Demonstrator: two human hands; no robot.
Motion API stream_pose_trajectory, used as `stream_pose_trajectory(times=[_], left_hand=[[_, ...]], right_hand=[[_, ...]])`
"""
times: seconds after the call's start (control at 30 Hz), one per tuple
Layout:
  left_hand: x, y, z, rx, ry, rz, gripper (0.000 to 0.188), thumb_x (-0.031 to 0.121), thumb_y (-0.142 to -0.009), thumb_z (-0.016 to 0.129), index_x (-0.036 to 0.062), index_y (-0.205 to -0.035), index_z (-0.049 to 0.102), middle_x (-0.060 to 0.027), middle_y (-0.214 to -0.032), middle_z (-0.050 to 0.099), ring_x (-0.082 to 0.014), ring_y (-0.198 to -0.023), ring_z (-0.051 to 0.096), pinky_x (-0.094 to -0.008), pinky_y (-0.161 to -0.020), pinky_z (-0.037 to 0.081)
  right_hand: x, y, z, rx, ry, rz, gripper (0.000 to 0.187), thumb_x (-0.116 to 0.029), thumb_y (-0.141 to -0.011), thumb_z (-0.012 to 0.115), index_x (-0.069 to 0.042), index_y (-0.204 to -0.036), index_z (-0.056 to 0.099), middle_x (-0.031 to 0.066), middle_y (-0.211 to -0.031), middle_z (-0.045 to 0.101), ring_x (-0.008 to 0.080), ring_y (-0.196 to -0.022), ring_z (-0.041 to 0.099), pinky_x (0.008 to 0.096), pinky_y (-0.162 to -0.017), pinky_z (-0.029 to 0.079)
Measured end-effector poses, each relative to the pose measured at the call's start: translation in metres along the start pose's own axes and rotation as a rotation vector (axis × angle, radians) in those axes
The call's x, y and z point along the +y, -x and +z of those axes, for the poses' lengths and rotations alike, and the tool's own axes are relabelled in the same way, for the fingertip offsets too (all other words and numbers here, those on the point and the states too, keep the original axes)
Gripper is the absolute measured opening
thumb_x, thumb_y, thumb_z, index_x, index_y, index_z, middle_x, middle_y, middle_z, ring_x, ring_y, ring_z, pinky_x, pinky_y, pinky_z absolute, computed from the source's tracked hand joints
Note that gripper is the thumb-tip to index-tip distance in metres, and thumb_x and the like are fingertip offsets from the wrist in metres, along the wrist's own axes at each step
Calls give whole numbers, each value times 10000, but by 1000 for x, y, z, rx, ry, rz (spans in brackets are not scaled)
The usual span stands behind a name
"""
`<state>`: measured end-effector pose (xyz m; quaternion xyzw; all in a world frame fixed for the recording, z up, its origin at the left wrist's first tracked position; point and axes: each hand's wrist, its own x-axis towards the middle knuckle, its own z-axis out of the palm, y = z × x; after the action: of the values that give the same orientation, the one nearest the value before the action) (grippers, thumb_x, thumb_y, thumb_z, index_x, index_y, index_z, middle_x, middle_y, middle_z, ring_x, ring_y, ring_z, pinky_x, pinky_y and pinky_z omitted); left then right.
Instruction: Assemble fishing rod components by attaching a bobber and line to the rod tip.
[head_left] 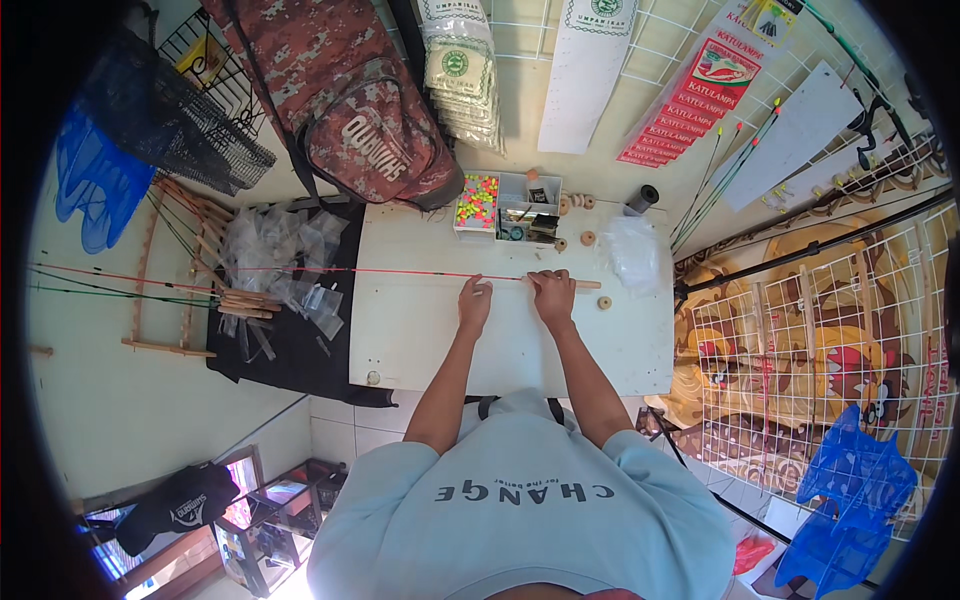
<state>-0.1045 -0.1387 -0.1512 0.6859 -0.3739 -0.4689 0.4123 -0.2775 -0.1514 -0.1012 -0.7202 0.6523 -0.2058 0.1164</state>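
Right hand grasping red rod at wooden handle, mid-frame. Left hand curling beside rod, grip unclear. Rod extending leftward over table. Tray sitting upper centre, holding bright beads.

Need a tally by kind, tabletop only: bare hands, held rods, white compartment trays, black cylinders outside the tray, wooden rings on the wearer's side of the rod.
Hands: 2 (left hand, right hand)
Red rod: 1
White tray: 1
Black cylinder: 1
Wooden ring: 1
Total: 6
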Motion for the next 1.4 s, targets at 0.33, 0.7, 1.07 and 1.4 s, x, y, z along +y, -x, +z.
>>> stream_pose_trajectory(times=[0.33,0.7,1.07,1.4], left_hand=[[8,23,-10,-35,-192,-30,574,246,-864,592,-33,-1332,411,-139,-1033,656,-269,-980,612,-356,-881,464],[28,51,0,-105,-291,182,795,125,-852,591,90,-1476,100,-116,-979,626,-260,-835,613,-385,-781,492],[35,75,43,-286,-329,377,672,19,-823,557,127,-1438,309,-65,-892,598,-194,-750,602,-348,-740,496],[40,93,105,-254,-373,491,404,80,-828,584,104,-1227,523,-65,-976,604,-227,-878,568,-357,-830,468]], right_hand=[[16,14,13,14,-67,127,232,-82,-776,655,-131,-998,704,21,-1028,681,274,-1088,528,414,-898,403],[24,50,-12,130,-65,145,333,-94,-760,691,-94,-1090,648,61,-1123,646,302,-1170,492,419,-961,380],[63,81,-39,188,-87,181,290,-73,-776,662,-86,-1066,652,64,-1104,656,330,-1115,514,398,-950,407],[125,74,-53,108,-136,217,501,-24,-753,649,-95,-1239,549,109,-1189,598,330,-1077,506,390,-968,399]])
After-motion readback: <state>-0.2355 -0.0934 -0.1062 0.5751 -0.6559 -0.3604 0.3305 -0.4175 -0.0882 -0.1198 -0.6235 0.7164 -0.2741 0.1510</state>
